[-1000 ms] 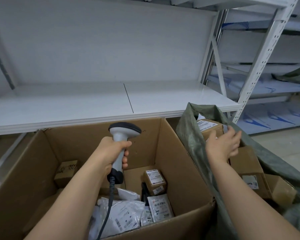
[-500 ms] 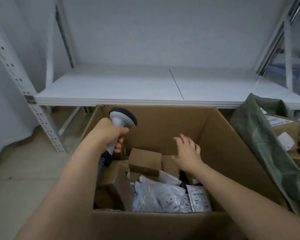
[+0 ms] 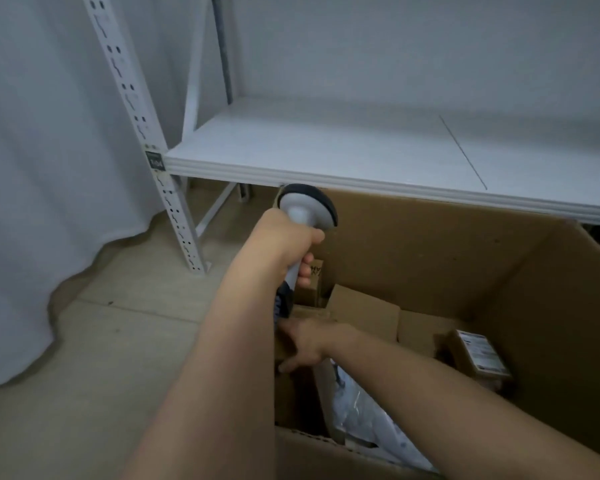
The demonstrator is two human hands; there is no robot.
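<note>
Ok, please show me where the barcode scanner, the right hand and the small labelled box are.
barcode scanner (image 3: 302,207): head view, on its light grey head.
right hand (image 3: 312,342): head view, on the back of the hand.
small labelled box (image 3: 480,351): head view, on its white label.

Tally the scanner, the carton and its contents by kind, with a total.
Scanner: 1
Large carton: 1
Small brown boxes: at least 4, some hidden
Pale plastic mailers: at least 1
Total: at least 7
</note>
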